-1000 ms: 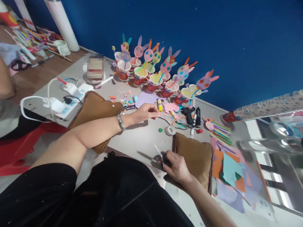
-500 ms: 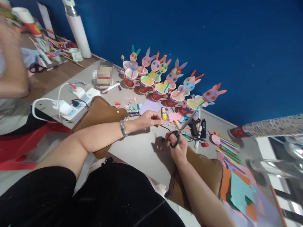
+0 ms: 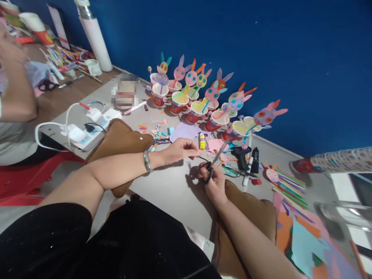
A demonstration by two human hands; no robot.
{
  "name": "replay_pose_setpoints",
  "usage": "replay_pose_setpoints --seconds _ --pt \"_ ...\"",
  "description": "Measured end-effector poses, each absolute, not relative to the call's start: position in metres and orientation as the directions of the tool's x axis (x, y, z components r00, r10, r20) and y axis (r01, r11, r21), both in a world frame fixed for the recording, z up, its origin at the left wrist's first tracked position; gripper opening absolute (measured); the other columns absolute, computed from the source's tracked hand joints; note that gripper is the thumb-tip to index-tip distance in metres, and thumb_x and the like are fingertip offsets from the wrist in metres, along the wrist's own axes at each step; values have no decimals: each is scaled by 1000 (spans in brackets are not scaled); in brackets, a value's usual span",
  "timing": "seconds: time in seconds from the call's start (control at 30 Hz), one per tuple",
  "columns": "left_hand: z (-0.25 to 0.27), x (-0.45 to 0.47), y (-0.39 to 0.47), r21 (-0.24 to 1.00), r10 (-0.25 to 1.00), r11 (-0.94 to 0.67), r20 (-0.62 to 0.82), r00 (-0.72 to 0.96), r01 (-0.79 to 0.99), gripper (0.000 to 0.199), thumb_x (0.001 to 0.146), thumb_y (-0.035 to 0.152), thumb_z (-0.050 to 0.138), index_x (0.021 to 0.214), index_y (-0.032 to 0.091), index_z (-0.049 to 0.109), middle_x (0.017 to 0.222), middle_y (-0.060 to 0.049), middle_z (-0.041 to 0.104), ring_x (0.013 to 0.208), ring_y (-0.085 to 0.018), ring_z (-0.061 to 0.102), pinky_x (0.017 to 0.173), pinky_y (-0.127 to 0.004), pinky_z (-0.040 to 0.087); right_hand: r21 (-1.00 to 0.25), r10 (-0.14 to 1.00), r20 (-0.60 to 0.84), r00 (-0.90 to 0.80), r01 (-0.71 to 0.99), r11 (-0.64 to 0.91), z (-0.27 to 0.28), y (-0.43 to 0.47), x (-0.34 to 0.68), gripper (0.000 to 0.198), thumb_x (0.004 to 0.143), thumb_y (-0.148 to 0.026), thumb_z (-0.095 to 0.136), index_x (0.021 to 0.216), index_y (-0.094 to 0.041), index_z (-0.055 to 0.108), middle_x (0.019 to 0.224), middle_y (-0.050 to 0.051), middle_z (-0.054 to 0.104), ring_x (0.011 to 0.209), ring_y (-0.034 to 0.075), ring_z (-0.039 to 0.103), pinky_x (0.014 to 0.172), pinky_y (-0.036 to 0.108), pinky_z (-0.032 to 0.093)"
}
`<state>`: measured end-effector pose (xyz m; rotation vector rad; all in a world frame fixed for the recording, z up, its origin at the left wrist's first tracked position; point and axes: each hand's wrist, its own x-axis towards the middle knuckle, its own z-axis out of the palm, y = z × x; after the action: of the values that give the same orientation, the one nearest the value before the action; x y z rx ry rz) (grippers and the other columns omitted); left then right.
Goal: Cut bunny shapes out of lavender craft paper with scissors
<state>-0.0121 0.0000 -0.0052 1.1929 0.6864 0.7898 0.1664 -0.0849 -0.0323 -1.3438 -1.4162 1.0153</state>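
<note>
My left hand (image 3: 180, 151), with a jade-coloured bangle on its wrist, pinches the end of a thin dark strip (image 3: 204, 158). The strip runs toward my right hand (image 3: 214, 183), and its far end is hard to make out. Black-handled scissors (image 3: 217, 154) are gripped in my right hand, blades pointing up and away over the table. A yellow glue stick (image 3: 202, 142) stands just beyond my left fingertips. Purple paper (image 3: 183, 131) and pink paper scraps (image 3: 216, 145) lie behind both hands.
Several paper cups with rabbit-faced figures (image 3: 180, 101) line the blue wall. A black glue gun (image 3: 241, 155) lies to the right. Brown cushions (image 3: 120, 135) sit under my forearms. A power strip (image 3: 100, 130) is at left, near another person's arm (image 3: 17, 93). Stacked cups (image 3: 340, 161) lie at far right.
The scissors and my right hand have shifted slightly left and turned a little, the blades now seen more edge-on. My left hand keeps its pinch. The whole view has shifted slightly.
</note>
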Motion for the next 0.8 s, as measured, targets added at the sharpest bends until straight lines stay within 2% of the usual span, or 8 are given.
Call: replay_pose_setpoints --seconds 0.13,0.23,0.4,0.53,0.67,0.8 --pt "-5 -12 1 979 847 155 -63 528 -133 23 75 31 74 71 12 62 67 1 60 65 -8 54 66 -24 42 -967 989 122 87 236 99 -43 -84 153 27 89 -47 62 80 -22 56 58 -4 52 48 11 47 48 27 44" --pt "-3 -13 2 979 855 164 -78 513 -124 21 74 30 74 71 12 62 67 0 60 66 -8 55 67 -25 43 -982 992 58 108 185 37 -43 -84 138 28 90 -47 60 76 -23 54 57 -4 51 47 11 45 47 26 42" --pt "-2 -15 2 978 867 166 -83 492 -128 18 72 27 73 72 13 62 65 1 60 64 -8 54 67 -25 43 -982 999 50 -16 183 52 -25 -88 128 29 87 -42 63 69 -23 48 60 -3 52 52 12 45 51 27 42" --pt "-5 -15 2 983 885 145 -78 459 -112 21 74 31 71 71 14 60 65 1 60 62 -8 53 63 -24 41 -960 992 116 -44 252 124 -17 -91 136 32 81 -39 68 64 -22 46 69 1 58 63 14 51 59 29 44" --pt "-8 -14 1 984 875 149 -87 476 -95 21 72 32 71 70 15 60 63 1 60 62 -9 53 62 -25 42 -957 991 117 -61 261 129 -18 -92 144 36 80 -38 70 62 -23 43 65 0 55 62 14 49 59 29 43" --pt "-7 -13 2 987 883 144 -93 460 -77 24 74 35 72 71 14 61 64 1 60 62 -8 53 61 -24 40 -951 988 149 -48 268 157 -16 -92 151 32 81 -36 70 64 -22 47 71 1 58 64 14 51 62 29 44"
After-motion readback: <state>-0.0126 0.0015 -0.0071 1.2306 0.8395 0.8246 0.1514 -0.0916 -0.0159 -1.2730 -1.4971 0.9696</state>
